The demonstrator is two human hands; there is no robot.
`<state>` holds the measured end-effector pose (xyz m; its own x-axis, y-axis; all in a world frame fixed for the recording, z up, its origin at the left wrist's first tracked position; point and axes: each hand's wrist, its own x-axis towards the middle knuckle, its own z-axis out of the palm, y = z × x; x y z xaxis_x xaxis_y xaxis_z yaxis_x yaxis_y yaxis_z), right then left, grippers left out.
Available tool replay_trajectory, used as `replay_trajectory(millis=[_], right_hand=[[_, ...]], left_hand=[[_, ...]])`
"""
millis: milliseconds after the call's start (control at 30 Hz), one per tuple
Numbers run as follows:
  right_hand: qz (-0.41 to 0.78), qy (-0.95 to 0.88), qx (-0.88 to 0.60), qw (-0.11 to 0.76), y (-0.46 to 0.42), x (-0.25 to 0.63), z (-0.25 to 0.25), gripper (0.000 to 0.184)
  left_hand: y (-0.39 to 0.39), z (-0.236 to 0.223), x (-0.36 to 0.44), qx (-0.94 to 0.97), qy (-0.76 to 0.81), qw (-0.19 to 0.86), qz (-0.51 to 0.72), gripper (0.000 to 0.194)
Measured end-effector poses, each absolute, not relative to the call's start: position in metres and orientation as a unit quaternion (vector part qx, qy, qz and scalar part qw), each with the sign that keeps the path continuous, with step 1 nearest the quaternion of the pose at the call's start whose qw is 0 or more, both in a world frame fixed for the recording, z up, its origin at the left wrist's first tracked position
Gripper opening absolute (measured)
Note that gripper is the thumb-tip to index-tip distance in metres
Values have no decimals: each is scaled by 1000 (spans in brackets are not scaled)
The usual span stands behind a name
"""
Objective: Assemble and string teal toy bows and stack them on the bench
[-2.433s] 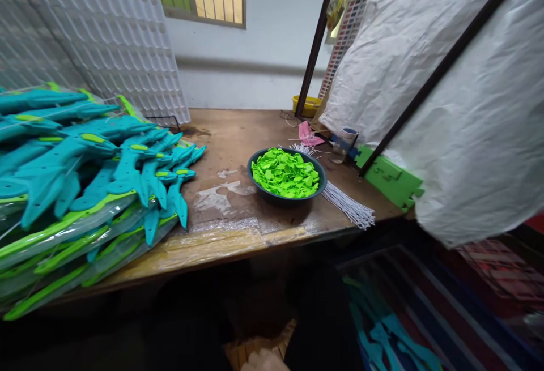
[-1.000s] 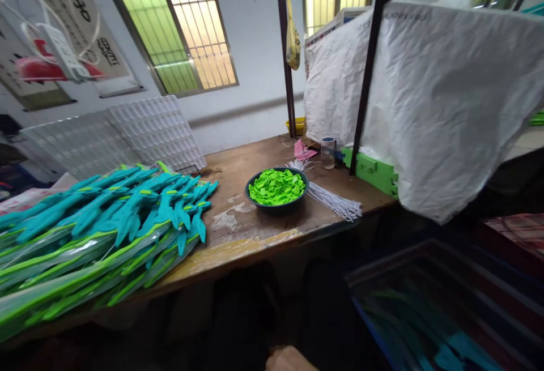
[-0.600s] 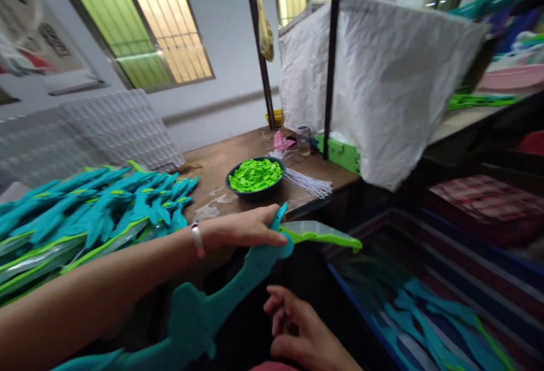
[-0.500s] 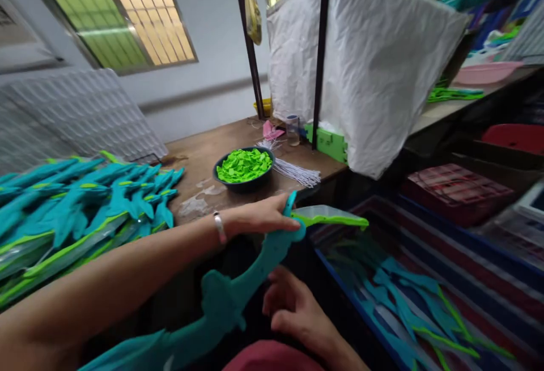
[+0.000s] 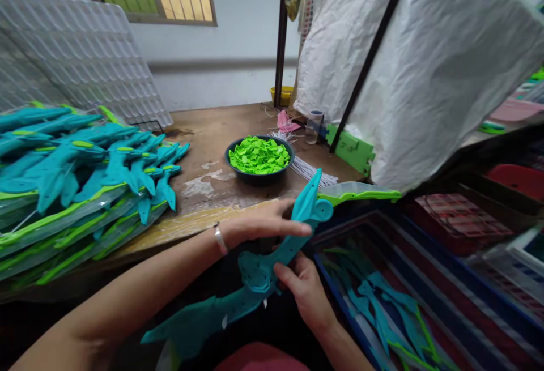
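Note:
A long, curved teal plastic toy piece [image 5: 291, 244], much like a bow limb, is held at a slant in front of me. From its upper end sticks out a clear blade with a bright green edge [image 5: 361, 194]. My left hand [image 5: 259, 225], with a band at the wrist, is closed around the upper part, one digit lying straight across its front. Lower down, my right hand [image 5: 306, 289] grips the piece near its round middle, thumb on the near face and the other fingers largely hidden behind. The lower end hangs toward my left forearm.
At left is a heap of similar teal pieces [image 5: 89, 161]. A dark bowl of small green parts [image 5: 260, 158] stands on the bench [image 5: 204, 133], near white ties [image 5: 317, 173]. More teal pieces lie in a striped-lined bin [image 5: 429, 263] at lower right. White sheeting [image 5: 450, 59] hangs behind.
My right hand has come up from below and taken hold of the toy piece. The piece has shifted right and turned in my hands. My view has swung left and down.

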<state>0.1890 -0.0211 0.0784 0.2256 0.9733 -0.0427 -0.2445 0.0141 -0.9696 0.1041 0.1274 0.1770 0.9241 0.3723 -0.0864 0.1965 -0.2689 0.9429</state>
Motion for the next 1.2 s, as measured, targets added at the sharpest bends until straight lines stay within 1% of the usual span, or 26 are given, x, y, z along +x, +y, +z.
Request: replay_trajectory(millis=[67, 133, 200, 267, 333, 400, 433, 467, 500, 600, 633, 700, 767, 867, 933, 1000, 1133, 1200], right_hand=[[500, -398, -491, 593, -6, 187, 87, 36], [507, -447, -473, 565, 10, 183, 95, 31], [504, -528, -453, 512, 27, 181, 104, 25], [466, -601, -456, 462, 45, 185, 114, 20], [396, -642, -483, 445, 69, 196, 126, 19], [286, -670, -540, 422, 104, 214, 140, 19], [225, -683, -571, 397, 125, 223, 147, 20], [160, -694, -609, 349, 148, 231, 153, 20], [129, -696, -631, 318, 172, 238, 158, 21], [93, -695, -670, 243, 236, 248, 164, 18], [85, -692, -683, 217, 253, 247, 163, 17], [69, -681, -711, 163, 277, 244, 157, 22], [60, -669, -731, 117, 291, 240, 150, 25], [62, -665, -741, 73, 302, 239, 140, 16], [65, -668, -738, 70, 305, 241, 136, 9], [60, -671, -733, 92, 304, 243, 133, 8], [18, -664, -723, 190, 294, 242, 130, 21], [-6, -658, -703, 269, 282, 241, 127, 26]], left_hand=[[133, 176, 80, 826, 173, 537, 23, 47], [139, 176, 56, 817, 197, 541, 25, 45], [149, 184, 33, 779, 220, 582, 71, 45], [161, 202, 9, 728, 265, 620, 124, 44], [173, 226, -16, 675, 315, 634, 207, 44], [181, 250, -37, 621, 349, 613, 342, 44], [183, 259, -45, 589, 364, 596, 407, 44], [183, 264, -50, 555, 371, 579, 468, 43], [181, 264, -54, 523, 374, 566, 516, 43], [167, 240, -49, 434, 362, 568, 598, 43], [161, 225, -44, 400, 359, 579, 613, 45], [150, 190, -30, 322, 340, 600, 649, 46], [140, 157, -16, 249, 321, 634, 658, 48], [126, 119, 2, 168, 303, 669, 658, 51], [116, 102, 11, 137, 300, 690, 644, 48], [105, 87, 19, 115, 306, 713, 621, 45], [81, 63, 27, 97, 323, 751, 568, 49], [71, 53, 27, 110, 327, 757, 556, 53]])
